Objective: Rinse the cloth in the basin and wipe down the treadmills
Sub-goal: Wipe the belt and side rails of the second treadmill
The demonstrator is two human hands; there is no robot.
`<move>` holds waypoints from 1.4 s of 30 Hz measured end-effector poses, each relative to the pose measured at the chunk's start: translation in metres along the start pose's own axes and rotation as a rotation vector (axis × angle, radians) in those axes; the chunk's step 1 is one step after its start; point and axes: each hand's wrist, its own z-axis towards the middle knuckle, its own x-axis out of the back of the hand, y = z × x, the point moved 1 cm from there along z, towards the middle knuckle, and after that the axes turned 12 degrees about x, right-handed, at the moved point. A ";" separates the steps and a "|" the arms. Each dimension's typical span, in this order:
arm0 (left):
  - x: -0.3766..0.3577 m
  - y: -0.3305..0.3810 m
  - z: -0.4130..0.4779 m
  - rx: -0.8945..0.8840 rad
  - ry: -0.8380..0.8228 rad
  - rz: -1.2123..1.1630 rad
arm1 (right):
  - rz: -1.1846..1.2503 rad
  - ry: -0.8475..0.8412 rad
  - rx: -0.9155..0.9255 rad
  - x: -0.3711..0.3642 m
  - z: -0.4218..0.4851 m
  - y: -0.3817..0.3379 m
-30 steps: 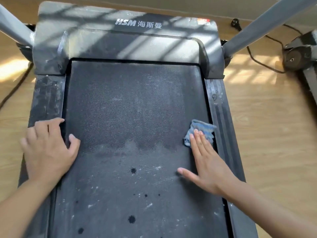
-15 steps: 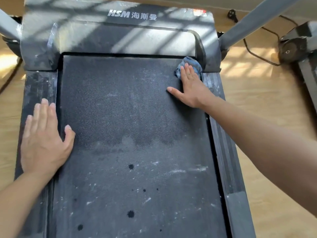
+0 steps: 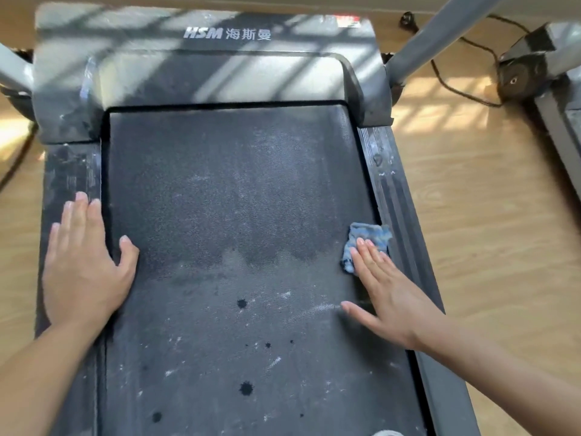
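A dusty grey treadmill fills the view, its black belt [image 3: 226,215] marked with white streaks and dark spots. A small blue cloth [image 3: 369,239] lies at the belt's right edge, beside the right side rail [image 3: 396,196]. My right hand [image 3: 386,294] presses flat on the cloth with straight fingers, thumb spread to the left. My left hand [image 3: 83,262] rests flat on the left side rail [image 3: 70,171], thumb on the belt. The upper belt looks darker and damp; the lower part is dusty.
The grey motor cover [image 3: 201,64] with the HSM logo lies ahead. Slanted grey uprights [image 3: 440,36] rise at both sides. A second treadmill's base [image 3: 534,67] and a black cable [image 3: 456,86] lie on the wooden floor [image 3: 490,215] at right.
My right hand slid the cloth from the belt's mid-right up to its top right corner, then back down along the right edge. My left hand stayed on the left rail.
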 end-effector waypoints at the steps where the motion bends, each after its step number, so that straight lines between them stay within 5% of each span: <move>1: 0.001 0.000 -0.001 0.001 0.001 0.006 | -0.001 0.015 0.000 0.005 0.014 0.004; 13: 0.014 0.010 -0.002 0.029 -0.055 0.082 | 0.117 0.238 -0.136 0.117 0.213 0.081; 19: 0.021 -0.006 -0.008 -0.007 -0.097 0.080 | 0.145 0.688 -0.029 0.127 0.194 0.095; 27: 0.020 -0.012 -0.010 0.009 -0.099 0.063 | 0.035 0.538 -0.247 0.148 0.237 0.096; 34: 0.017 -0.011 -0.004 -0.001 -0.104 0.066 | 0.147 0.718 -0.372 0.150 0.271 0.088; 42: 0.015 -0.015 -0.004 0.003 -0.098 0.073 | 0.238 0.788 -0.028 0.144 0.333 -0.017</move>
